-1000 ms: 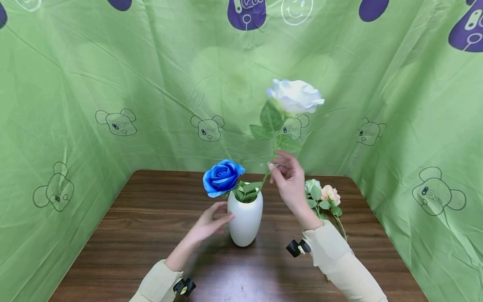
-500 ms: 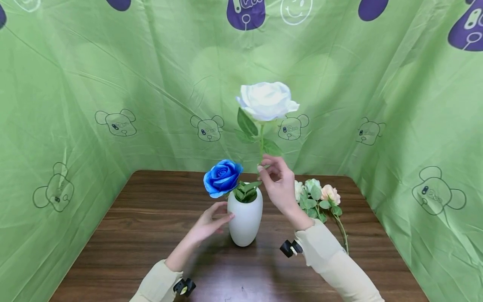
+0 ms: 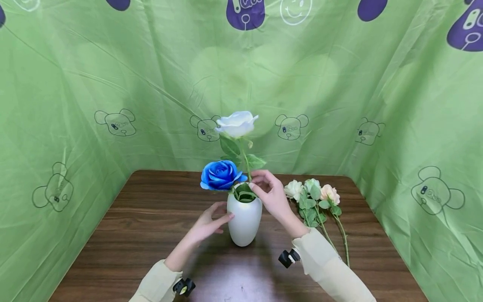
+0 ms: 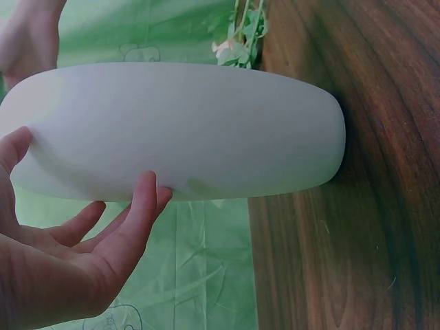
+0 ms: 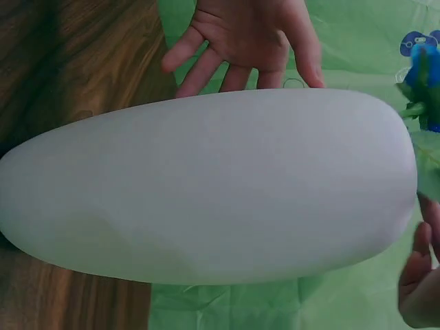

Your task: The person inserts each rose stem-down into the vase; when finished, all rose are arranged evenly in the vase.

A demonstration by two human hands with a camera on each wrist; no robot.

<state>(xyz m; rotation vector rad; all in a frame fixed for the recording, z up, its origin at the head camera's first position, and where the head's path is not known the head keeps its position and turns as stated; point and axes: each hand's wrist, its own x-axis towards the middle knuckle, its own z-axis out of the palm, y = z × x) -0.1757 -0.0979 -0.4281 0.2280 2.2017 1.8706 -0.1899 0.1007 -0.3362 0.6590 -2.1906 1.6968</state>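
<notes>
A white vase (image 3: 244, 222) stands upright on the table. My left hand (image 3: 211, 220) rests against its left side, thumb in front and fingers loosely spread; the left wrist view shows these fingertips (image 4: 146, 182) at the vase wall. A blue rose (image 3: 220, 175) sits in the vase, leaning left over the rim. At the mouth, my right hand (image 3: 273, 197) pinches the stem of a white rose (image 3: 237, 124), whose bloom stands upright above the blue one. The white rose's lower stem is hidden inside the vase. In the right wrist view, the vase covers most of the picture.
To the right on the brown wooden table (image 3: 151, 218) lie a cream-white flower (image 3: 294, 190), a pale green flower (image 3: 312, 184) and a peach flower (image 3: 330, 194), their stems pointing towards the front. A green printed cloth (image 3: 162, 84) encloses the back and sides.
My right hand has moved left and down, bringing the white rose from high right of the vase to over its mouth, with the stem lowered into it. The left hand has stayed put.
</notes>
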